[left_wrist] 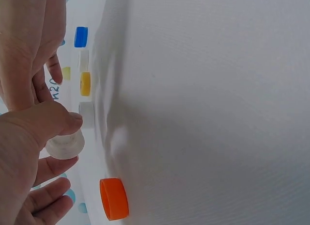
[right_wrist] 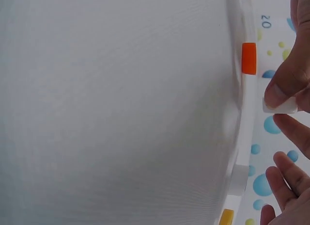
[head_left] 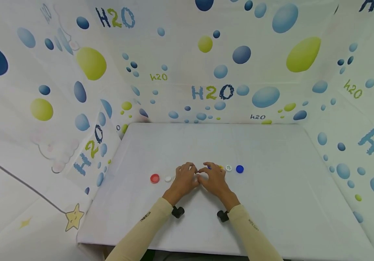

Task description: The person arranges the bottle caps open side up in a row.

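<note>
My left hand (head_left: 184,177) and right hand (head_left: 213,177) meet fingertip to fingertip over the middle of the table. Between thumb and fingers, the left hand pinches a translucent white bottle cap (left_wrist: 65,146), held just above the cloth. The right hand's thumb and index finger close in on the same cap (right_wrist: 283,106) from the other side, its remaining fingers loosely bent. Left of the hands lie a red-orange cap (head_left: 154,178) and a white cap (head_left: 168,178). Beside the right hand is a yellow cap (left_wrist: 85,84), partly covered in the head view.
Farther right, a white cap (head_left: 228,168) and a blue cap (head_left: 239,169) continue the row. A white cloth covers the table (head_left: 271,203). Printed curtains (head_left: 180,54) stand along its back and sides.
</note>
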Demonstrator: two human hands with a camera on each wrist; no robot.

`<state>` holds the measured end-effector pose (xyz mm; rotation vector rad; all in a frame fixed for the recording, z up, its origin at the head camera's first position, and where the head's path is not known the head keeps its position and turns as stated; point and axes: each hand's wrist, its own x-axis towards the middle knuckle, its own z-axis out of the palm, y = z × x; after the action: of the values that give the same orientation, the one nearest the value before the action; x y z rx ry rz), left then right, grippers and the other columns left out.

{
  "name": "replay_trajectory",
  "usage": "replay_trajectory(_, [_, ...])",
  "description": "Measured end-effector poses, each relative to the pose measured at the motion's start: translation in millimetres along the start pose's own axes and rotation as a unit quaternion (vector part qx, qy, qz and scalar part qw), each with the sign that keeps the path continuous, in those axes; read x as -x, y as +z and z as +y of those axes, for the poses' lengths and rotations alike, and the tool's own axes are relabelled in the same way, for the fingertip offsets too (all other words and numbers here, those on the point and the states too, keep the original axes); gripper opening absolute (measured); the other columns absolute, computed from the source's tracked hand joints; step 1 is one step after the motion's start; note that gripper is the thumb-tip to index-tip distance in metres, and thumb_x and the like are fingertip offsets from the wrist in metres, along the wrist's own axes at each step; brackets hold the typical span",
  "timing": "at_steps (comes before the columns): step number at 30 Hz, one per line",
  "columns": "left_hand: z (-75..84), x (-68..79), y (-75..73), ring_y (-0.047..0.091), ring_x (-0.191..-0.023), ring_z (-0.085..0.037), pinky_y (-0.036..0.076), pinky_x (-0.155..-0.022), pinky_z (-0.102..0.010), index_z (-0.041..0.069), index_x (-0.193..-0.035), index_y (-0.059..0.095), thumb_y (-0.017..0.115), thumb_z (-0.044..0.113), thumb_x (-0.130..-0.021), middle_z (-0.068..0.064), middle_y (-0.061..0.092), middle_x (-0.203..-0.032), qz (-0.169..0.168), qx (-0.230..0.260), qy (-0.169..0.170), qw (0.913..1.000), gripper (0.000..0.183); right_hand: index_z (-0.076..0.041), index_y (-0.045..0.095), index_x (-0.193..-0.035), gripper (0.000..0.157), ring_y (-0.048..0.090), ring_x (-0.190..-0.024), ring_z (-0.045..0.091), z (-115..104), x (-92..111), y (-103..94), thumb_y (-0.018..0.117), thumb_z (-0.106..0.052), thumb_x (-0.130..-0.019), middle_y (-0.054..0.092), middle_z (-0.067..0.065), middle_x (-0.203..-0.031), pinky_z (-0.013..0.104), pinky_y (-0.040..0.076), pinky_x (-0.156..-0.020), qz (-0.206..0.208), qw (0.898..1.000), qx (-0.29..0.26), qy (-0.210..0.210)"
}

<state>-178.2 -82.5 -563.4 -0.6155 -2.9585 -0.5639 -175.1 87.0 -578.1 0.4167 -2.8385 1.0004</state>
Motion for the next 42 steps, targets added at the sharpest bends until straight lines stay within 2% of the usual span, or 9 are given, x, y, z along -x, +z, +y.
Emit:
replay_trajectory(8, [-1.2, -2.0, 1.1, 0.055, -0.132, -0.033, 0.037, -0.111, -0.058, 0.009, -0.110, 0.066, 0.079, 0.027, -0.094, -0.011, 0.057, -0.134, -0.016, -0.007, -0.007, 0.9998, 0.027, -0.019, 0.078, -0.118, 0.022, 0.050, -0.143, 0.035, 3.1, -0.8, 1.7, 0.070, -0.030, -0.102, 0.057, 0.011, -0.151, 0.064, 0.035, -0.105, 0.002, 1.000, -0.002, -0.002])
replay_trajectory(16, [-1.9, -1.3, 0.2, 0.057, -0.128, -0.033, 0.039, -0.110, -0.058, 0.008, -0.108, 0.067, 0.080, 0.027, -0.093, -0.011, 0.059, -0.129, -0.007, -0.010, 0.004, 0.9999, 0.027, -0.018, 0.076, -0.125, 0.027, 0.050, -0.143, 0.035, 6.0, 1.9, -0.2, 0.070, -0.030, -0.102, 0.056, 0.011, -0.152, 0.062, 0.037, -0.101, -0.027, 1.000, 0.006, -0.008])
replay_trajectory(23, [-4.7, -1.4, 1.1, 0.055, -0.133, -0.035, 0.039, -0.111, -0.058, 0.009, -0.112, 0.068, 0.080, 0.031, -0.095, -0.011, 0.057, -0.135, -0.033, -0.022, 0.003, 0.9992, 0.030, -0.017, 0.075, -0.128, 0.030, 0.052, -0.139, 0.036, 6.2, 4.7, -2.9, 0.074, -0.028, -0.100, 0.054, 0.013, -0.153, 0.062, 0.038, -0.099, -0.054, 0.998, 0.016, -0.026])
replay_trajectory(33, [-3.8, -1.2, -1.2, 0.053, -0.137, -0.037, 0.036, -0.113, -0.058, 0.010, -0.114, 0.069, 0.079, 0.032, -0.096, -0.011, 0.056, -0.143, -0.061, -0.032, 0.004, 0.9976, 0.030, -0.014, 0.075, -0.124, 0.029, 0.059, -0.119, 0.029, 6.1, 4.0, -2.1, 0.078, -0.025, -0.097, 0.059, 0.011, -0.121, 0.055, 0.040, -0.090, -0.067, 0.997, 0.031, -0.035])
replay_trajectory(42, [-2.7, 0.1, 0.6, 0.055, -0.134, -0.036, 0.040, -0.109, -0.056, 0.012, -0.117, 0.069, 0.080, 0.031, -0.096, -0.011, 0.058, -0.138, -0.064, -0.036, 0.002, 0.9973, 0.031, -0.014, 0.075, -0.123, 0.029, 0.061, -0.112, 0.028, 6.0, 5.1, -0.5, 0.078, -0.027, -0.097, 0.061, 0.008, -0.113, 0.051, 0.041, -0.087, -0.068, 0.996, 0.052, -0.031])
